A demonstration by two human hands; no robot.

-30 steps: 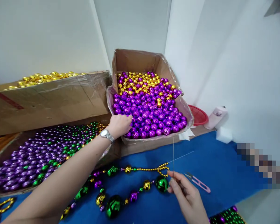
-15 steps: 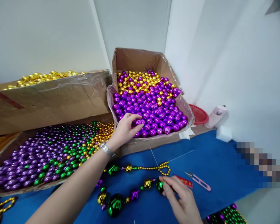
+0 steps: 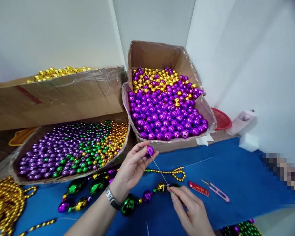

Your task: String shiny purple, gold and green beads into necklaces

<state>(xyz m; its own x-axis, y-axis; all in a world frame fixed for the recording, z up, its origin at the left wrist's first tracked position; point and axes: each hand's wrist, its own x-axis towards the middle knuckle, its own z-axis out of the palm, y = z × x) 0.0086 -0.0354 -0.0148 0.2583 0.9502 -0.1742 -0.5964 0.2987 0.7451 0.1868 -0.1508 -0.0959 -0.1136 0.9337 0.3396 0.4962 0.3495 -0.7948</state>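
Between its fingertips my left hand point(image 3: 134, 165), with a watch on the wrist, holds a shiny purple bead point(image 3: 149, 151). A thin needle point(image 3: 160, 169) reaches up from my right hand point(image 3: 190, 208), its upper end meeting the bead; I cannot tell how far inside it goes. My right thumb and fingers pinch the needle's lower part. Just left of that hand lies a bead strand point(image 3: 147, 196) of large green, gold and purple beads on the blue cloth point(image 3: 172, 223). Its thin end of small gold beads point(image 3: 179, 173) forms a loop behind the needle.
A carton of purple and gold beads point(image 3: 212, 126) stands behind. Left of it are a carton of smaller mixed beads point(image 3: 22, 181) and a taller carton point(image 3: 71, 105). Pink thread snips point(image 3: 217, 190) and a red packet point(image 3: 199, 189) lie at right; gold bead strands point(image 3: 5, 203) at left.
My left hand has come back from the purple beads in the carton, bringing one bead to the needle's upper end. My right hand keeps its pinch. The view has shifted somewhat.
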